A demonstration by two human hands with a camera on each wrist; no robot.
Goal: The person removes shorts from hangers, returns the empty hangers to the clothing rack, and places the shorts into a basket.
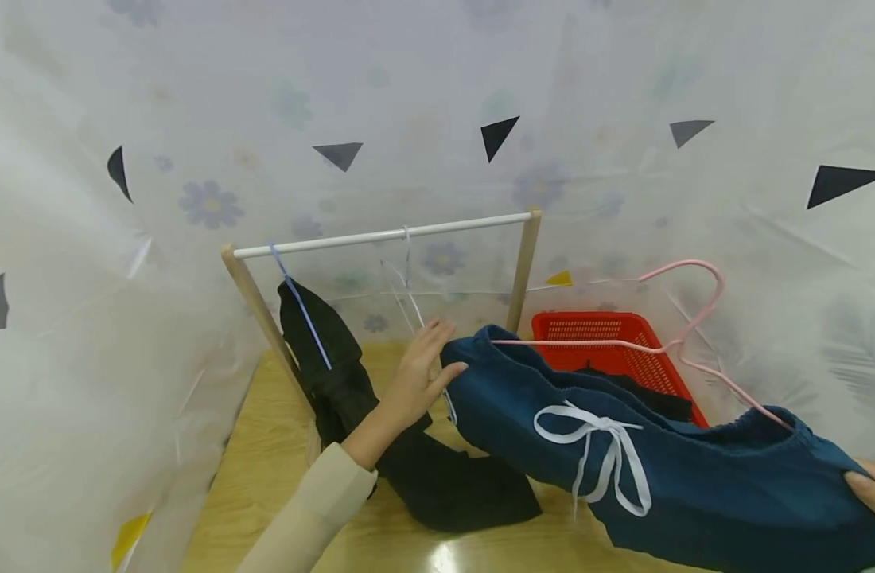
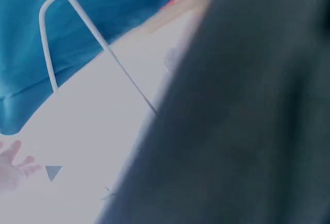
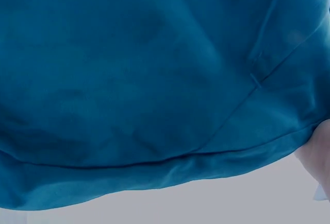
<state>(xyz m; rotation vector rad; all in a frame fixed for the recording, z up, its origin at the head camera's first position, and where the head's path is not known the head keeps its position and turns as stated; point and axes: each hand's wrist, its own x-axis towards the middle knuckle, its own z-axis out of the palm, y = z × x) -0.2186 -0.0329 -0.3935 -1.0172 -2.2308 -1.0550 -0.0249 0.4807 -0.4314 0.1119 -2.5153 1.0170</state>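
Note:
Blue shorts (image 1: 695,485) with a white drawstring bow are spread across the right of the head view. A pink hanger (image 1: 666,348) lies inside their waistband, its hook upward. My left hand (image 1: 416,374) is at the left end of the waistband, fingers extended and thumb at the cloth. At the right edge, my right hand (image 1: 874,489), partly out of frame, grips the side of the shorts. Blue cloth (image 3: 129,80) fills most of the right wrist view. The left wrist view shows a bent white rod (image 2: 77,10) against blue cloth; a dark blur covers its right side.
A small rack with a white rail (image 1: 359,237) stands on the wooden table (image 1: 251,477). A black garment (image 1: 344,390) hangs from a blue hanger (image 1: 305,314), trailing onto the table. A white hanger (image 1: 407,278) hangs mid-rail. Behind the shorts, a red basket (image 1: 588,326) holds dark cloth.

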